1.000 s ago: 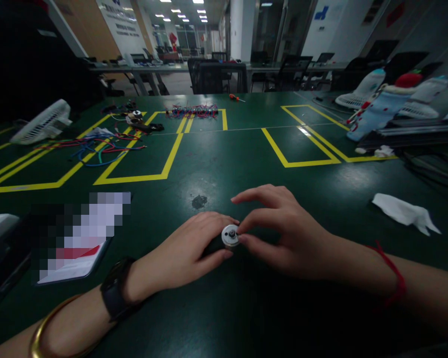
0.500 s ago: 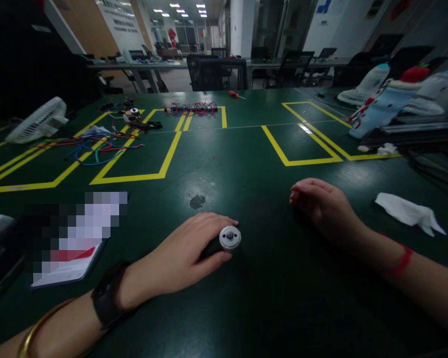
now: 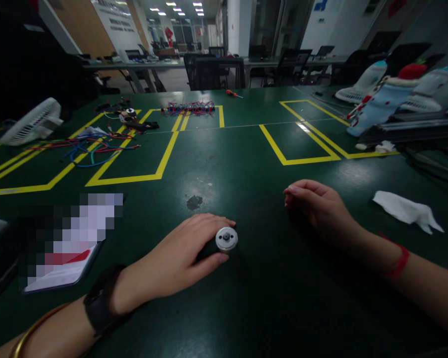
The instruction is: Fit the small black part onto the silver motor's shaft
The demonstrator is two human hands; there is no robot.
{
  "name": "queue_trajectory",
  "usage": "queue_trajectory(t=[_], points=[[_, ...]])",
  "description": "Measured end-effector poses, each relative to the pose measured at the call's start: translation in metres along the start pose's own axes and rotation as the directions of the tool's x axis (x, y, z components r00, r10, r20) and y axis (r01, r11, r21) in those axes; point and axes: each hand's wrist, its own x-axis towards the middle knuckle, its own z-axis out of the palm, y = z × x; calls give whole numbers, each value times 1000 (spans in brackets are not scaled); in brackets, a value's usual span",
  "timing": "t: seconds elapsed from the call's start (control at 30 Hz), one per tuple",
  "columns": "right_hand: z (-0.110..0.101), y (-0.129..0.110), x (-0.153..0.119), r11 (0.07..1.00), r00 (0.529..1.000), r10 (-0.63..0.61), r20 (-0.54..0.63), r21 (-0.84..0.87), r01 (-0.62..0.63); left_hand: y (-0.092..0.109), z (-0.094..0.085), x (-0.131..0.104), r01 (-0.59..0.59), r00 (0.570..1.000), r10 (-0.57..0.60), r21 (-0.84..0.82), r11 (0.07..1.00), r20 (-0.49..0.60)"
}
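Item, your left hand [image 3: 182, 256]: grip clamped on a metal cylinder [image 3: 227, 239], thumb on the near side, fingers round the far side. Round silver end face turned up towards you, showing a central stub and two dark holes; the cylinder is at the table's near middle, its lower body mostly hidden.

Item, your right hand [image 3: 323, 211]: well apart from the cylinder, to its right; grip together, thumb against curled fingers. Whether anything small sits inside, you cannot tell.

Item, your wrists: black band [image 3: 103, 301] and gold bangle [image 3: 22, 343] on the left, red cord [image 3: 399, 263] on the right.

Item, green table [image 3: 269, 298]: marked with yellow tape [image 3: 309, 161]. White tissue [image 3: 405, 211], right of your right hand. Dark patch [image 3: 194, 202], just beyond your left hand. Loose coloured wires [image 3: 87, 151], far left. Red-and-blue wire bundle [image 3: 190, 108], farther back. Orange-handled screwdriver [image 3: 231, 93], near the far edge.
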Motion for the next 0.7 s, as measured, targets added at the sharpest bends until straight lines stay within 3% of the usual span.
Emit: queue_trajectory(t=[0.1, 0.2, 0.27, 0.37, 0.53, 0.6, 0.7], points=[[0, -1, -1, 1000, 1000, -14, 24, -22, 15, 0, -1, 0, -2, 1000, 2, 6, 1000, 6], [5, -5, -4, 973, 991, -44, 129, -221, 72, 0, -1, 0, -10, 1000, 10, 7, 1000, 0], [9, -7, -7, 878, 952, -102, 288, -425, 222, 0, 0, 0, -12, 1000, 12, 9, 1000, -12], [17, -9, -9, 660, 843, -179, 508, -573, 486, -1, 1, 1, -5, 1000, 5, 5, 1000, -15], [30, -21, -11, 412, 772, -145, 619, -672, 616, -1, 1, 2, -12, 1000, 12, -19, 1000, -11], [37, -30, -13, 430, 744, -159, 648, -633, 643, -1, 1, 2, -21, 1000, 20, -18, 1000, -23], [53, -41, -18, 587, 738, -260, 623, -505, 633, -1, 1, 2, -42, 998, 42, -1, 999, -45]])
